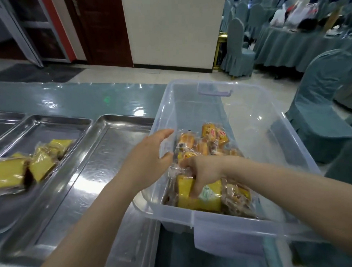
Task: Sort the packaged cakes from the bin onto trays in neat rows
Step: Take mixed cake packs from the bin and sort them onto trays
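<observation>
A clear plastic bin (270, 130) stands on the table at the right, with several wrapped cakes piled in its near half. My right hand (202, 172) reaches down inside it and grips a yellow packaged cake (209, 200) near the front wall. My left hand (150, 154) holds the bin's left rim, thumb over the edge. Orange-brown wrapped cakes (193, 142) lie further back in the bin. A steel tray (77, 120) at the left carries several yellow packaged cakes (11, 173). A bare steel tray (89, 176) lies between that tray and the bin.
The table has a glossy teal cover (90, 96). The corner of another steel tray (3, 119) shows at the far left. Teal-covered chairs (320, 112) stand right of the bin. A draped table (287, 41) with bags stands further back.
</observation>
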Tool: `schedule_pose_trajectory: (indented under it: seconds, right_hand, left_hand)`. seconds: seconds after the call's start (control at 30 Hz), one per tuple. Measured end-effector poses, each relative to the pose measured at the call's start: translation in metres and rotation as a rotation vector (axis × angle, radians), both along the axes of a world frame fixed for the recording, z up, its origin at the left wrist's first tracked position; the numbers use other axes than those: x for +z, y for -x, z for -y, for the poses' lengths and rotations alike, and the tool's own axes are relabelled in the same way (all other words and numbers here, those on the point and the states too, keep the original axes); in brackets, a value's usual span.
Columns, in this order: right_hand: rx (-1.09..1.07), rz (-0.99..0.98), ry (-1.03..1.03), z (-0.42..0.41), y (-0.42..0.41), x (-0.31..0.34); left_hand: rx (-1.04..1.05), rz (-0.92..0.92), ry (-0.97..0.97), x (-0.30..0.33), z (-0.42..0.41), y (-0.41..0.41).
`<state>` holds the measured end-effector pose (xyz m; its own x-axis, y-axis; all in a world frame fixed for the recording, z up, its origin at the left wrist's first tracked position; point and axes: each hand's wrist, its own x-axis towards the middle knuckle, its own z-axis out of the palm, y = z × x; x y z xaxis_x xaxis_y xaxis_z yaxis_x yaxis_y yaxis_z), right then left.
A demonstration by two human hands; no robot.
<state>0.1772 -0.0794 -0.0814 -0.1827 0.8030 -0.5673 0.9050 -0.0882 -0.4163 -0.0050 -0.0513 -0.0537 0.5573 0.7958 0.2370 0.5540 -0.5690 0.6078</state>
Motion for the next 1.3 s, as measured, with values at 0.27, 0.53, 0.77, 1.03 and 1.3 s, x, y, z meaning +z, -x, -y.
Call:
schedule_pose_trajectory:
  seconds: [0.27,0.53,0.77,1.03,1.3]
  right_hand:
    - [-0.196,-0.222,-0.17,0.015,-0.041,0.05]
    - [-0.667,-0.895,-0.14,0.028,-0.064,0.064]
    - [-0.648,-1.041,-0.148,0.029,-0.067,0.068]
    - [-0.521,-1.061,-0.248,0.022,-0.042,0.09]
    - [-0.628,-1.013,-0.479,-0.012,0.034,0.116]
  left_hand:
    - [0.018,0.089,0.079,-0.002,0.001,0.005]
    - [-0.029,0.134,0.111,0.0,0.0,0.004]
    - [-0.052,0.196,0.198,0.0,-0.003,0.005]
    - [0.137,0.36,0.031,0.027,-0.013,0.015]
    - [0.307,0.979,0.372,0.035,-0.037,0.084]
